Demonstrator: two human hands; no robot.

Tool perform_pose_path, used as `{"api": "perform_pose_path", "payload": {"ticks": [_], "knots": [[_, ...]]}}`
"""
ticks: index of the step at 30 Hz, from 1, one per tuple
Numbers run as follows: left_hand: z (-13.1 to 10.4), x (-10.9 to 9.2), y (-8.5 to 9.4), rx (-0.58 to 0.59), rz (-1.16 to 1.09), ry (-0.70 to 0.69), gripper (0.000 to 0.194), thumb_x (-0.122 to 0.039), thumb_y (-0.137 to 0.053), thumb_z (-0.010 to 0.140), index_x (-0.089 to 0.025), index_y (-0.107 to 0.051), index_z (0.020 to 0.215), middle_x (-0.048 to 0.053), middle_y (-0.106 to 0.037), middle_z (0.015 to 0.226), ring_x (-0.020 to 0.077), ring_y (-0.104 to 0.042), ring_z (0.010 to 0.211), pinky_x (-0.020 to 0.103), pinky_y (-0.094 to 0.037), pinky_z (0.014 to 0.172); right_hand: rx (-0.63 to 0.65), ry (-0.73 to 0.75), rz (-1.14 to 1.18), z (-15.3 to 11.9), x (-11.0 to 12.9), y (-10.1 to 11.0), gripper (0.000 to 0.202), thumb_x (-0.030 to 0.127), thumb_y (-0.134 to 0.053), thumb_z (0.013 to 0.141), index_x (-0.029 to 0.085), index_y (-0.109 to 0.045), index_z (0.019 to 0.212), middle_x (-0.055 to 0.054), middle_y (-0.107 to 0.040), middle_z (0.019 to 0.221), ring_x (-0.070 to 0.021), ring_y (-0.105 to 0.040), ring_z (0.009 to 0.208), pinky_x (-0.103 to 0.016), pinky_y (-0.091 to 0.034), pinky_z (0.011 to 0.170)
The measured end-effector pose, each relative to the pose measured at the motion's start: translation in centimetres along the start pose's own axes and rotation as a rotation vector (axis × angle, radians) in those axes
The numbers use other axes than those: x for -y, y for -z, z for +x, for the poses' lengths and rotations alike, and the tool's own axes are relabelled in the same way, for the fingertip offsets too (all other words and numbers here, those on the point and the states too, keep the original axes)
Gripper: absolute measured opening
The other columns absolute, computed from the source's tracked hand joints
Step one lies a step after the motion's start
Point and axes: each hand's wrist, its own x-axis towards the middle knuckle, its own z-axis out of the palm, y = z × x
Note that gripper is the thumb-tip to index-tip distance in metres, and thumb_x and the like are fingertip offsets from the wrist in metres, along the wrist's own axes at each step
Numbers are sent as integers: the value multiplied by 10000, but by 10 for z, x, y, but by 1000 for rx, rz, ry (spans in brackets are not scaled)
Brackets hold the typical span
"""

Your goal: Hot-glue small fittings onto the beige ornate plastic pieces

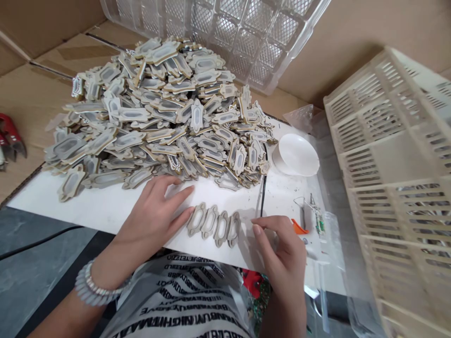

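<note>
Four-lobed-looking details aside, a short row of small grey frame-shaped plates (210, 222), each with an elongated slot and pointed ends, lies side by side on the white board. My left hand (155, 213) is at the row's left end, fingers apart, its thumb tip at or very near the leftmost plate. To the right of the row, apart from it, my right hand (280, 246) has thumb and index tips brought together, with nothing visible between them. Behind my left hand rises a large heap of similar plates (165, 117), some showing tan edges and shiny patterned faces.
A white bowl (299, 155) stands right of the heap. A clear divided tray (246, 33) leans behind it. On the right is a cream slatted crate (380, 188). An orange piece (299, 227) lies near my right hand; red-handled snips (12, 136) rest at far left.
</note>
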Motion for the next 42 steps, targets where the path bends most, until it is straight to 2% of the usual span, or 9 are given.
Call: {"api": "perform_pose_path", "payload": {"ticks": [6,9,11,16,21,28,34,39,42], "knots": [[-2,4,5,-60,-31,28,146,-211,-545,998,-210,-650,896,74,-685,1023,234,-660,1034,370,-553,936,-16,0,31,-5,1,0,115,196,-633,969,263,-704,909,-7,-720,805,-198,-656,748,-335,-505,665],[-1,-1,6,-71,3,26,103,-250,-564,993,-190,-646,1008,94,-677,1059,263,-644,1051,399,-538,951,-25,-13,45,-9,0,1,116,174,-642,963,267,-702,926,3,-712,808,-183,-651,753,-318,-499,667],[1,-4,5,-58,41,-27,202,-301,-557,1006,-152,-648,1108,132,-665,1118,289,-627,1065,424,-531,947,-29,-19,59,-10,0,2,121,164,-644,961,266,-699,927,8,-708,808,-173,-645,754,-306,-495,668],[4,-6,4,-68,49,-58,178,-208,-497,1030,-166,-635,926,74,-654,924,231,-612,902,352,-521,845,-81,0,79,-14,-1,4,107,166,-652,957,250,-708,920,6,-704,810,-170,-629,756,-311,-491,699],[5,-3,3,-71,35,-36,123,-193,-534,1019,-169,-637,956,68,-647,932,231,-601,917,350,-500,866,-288,-12,71,-27,-4,23,64,176,-703,925,225,-741,910,-22,-724,823,-198,-641,789,-362,-495,760],[12,3,-2,-45,38,-56,256,-255,-502,1039,-190,-616,819,51,-619,828,230,-528,783,358,-449,742,-560,-203,-148,-60,-25,54,156,336,-752,911,185,-750,869,-73,-736,827,-226,-651,772,-361,-484,725],[24,8,-2,-36,-3,-103,296,-285,-505,1046,-201,-582,773,23,-588,745,218,-524,750,341,-433,716,-504,-234,-237,-78,-38,61,237,417,-729,922,191,-745,850,-70,-746,797,-229,-667,738,-352,-490,729],[18,14,2,-109,-37,-148,249,-330,-512,1043,-215,-617,848,34,-658,885,209,-595,836,326,-458,758,-474,-137,-256,-76,-43,63,173,362,-713,939,205,-742,873,-47,-741,781,-205,-661,704,-319,-483,710],[12,19,0,-123,-89,-144,227,-396,-542,1029,-242,-639,894,24,-661,912,208,-602,846,322,-459,760,-530,-132,-246,-73,-46,59,177,371,-705,947,215,-739,871,-34,-731,778,-192,-650,699,-306,-472,711]]}}
